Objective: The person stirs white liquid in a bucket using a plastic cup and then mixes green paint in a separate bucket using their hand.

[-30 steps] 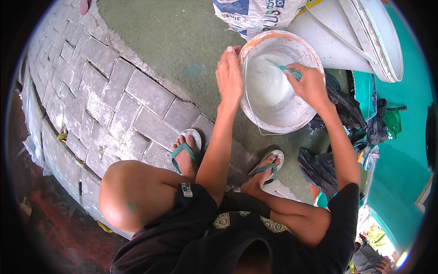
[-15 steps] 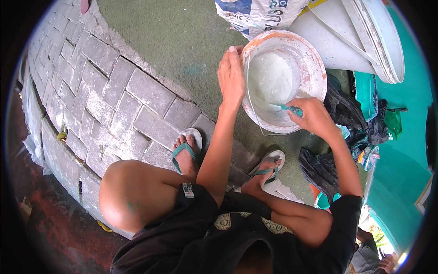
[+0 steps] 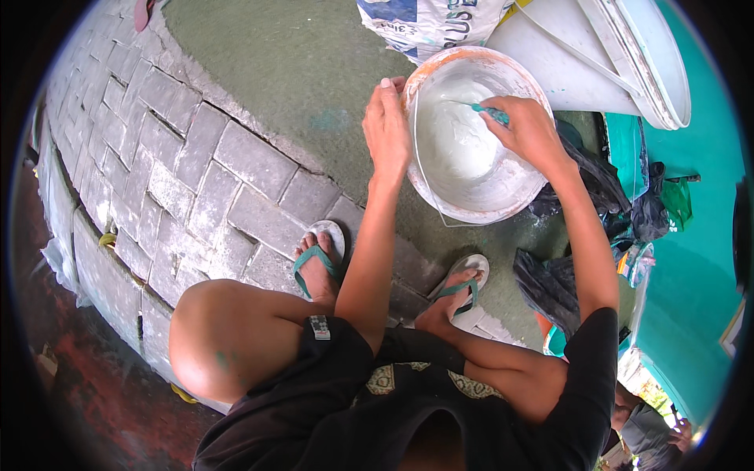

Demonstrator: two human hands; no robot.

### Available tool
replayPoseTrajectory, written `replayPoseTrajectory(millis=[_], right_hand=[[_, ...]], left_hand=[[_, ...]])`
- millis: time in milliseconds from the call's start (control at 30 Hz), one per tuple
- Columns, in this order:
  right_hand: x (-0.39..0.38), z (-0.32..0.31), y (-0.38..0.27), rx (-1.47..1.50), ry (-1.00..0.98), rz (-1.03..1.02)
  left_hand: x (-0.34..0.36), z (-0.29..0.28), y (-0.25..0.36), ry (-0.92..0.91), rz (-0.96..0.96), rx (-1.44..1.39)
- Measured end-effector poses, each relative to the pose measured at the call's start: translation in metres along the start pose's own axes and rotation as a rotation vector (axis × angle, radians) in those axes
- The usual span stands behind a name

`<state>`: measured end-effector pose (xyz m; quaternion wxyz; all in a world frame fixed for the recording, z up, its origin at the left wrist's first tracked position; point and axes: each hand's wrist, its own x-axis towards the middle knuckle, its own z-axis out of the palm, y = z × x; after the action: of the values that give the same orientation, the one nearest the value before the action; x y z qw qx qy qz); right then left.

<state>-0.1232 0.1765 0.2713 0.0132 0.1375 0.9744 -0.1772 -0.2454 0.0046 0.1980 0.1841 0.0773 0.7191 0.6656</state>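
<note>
A white bucket [image 3: 525, 184] with orange stains round its rim stands tilted toward me on the ground. White paste [image 3: 459, 141] covers its bottom, and a thin wire handle hangs over the near side. My left hand [image 3: 387, 129] grips the bucket at its left rim, fingers against the outside. Inside the bucket, my right hand [image 3: 525, 129] is closed round a small tool with a turquoise handle [image 3: 495, 115]. The tool's thin end reaches into the paste; its exact shape is hard to make out.
A printed white sack [image 3: 440, 27] and a large white pail lying on its side [image 3: 577, 55] are just beyond the bucket. Black plastic bags [image 3: 550, 290] lie to the right, before a turquoise wall [image 3: 691, 275]. Grey paving [image 3: 184, 184] spreads left. Another person [image 3: 652, 436] shows at lower right.
My right hand has moved the tool away from me, from the bucket's near wall to the far part of the paste. The paste's surface now looks stirred up. My left hand keeps its hold.
</note>
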Motion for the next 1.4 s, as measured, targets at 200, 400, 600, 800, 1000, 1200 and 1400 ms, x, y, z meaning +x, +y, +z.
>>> replayPoseTrajectory(millis=[200, 400, 600, 800, 1000, 1200, 1400], right_hand=[[-0.041, 0.001, 0.001, -0.066, -0.076, 0.060], [-0.068, -0.002, -0.026, 0.135, -0.263, 0.139], [-0.051, 0.016, -0.035, 0.185, -0.168, -0.009], [-0.027, 0.008, -0.011, 0.068, 0.009, 0.124], [-0.051, 0.020, -0.005, 0.054, 0.037, 0.076], [-0.076, 0.014, -0.034, 0.124, -0.145, 0.058], [-0.074, 0.005, -0.041, 0.158, -0.238, 0.013]], left_hand=[[-0.001, 0.000, 0.000, -0.004, -0.009, 0.003], [-0.001, 0.000, -0.001, -0.005, -0.023, -0.027], [-0.002, 0.002, 0.000, -0.006, -0.029, -0.018], [-0.001, 0.000, 0.001, 0.003, -0.024, -0.020], [-0.002, 0.000, 0.000, -0.005, -0.018, -0.020], [-0.002, 0.000, -0.003, -0.003, -0.024, -0.024], [-0.001, 0.001, -0.001, 0.003, -0.024, -0.005]])
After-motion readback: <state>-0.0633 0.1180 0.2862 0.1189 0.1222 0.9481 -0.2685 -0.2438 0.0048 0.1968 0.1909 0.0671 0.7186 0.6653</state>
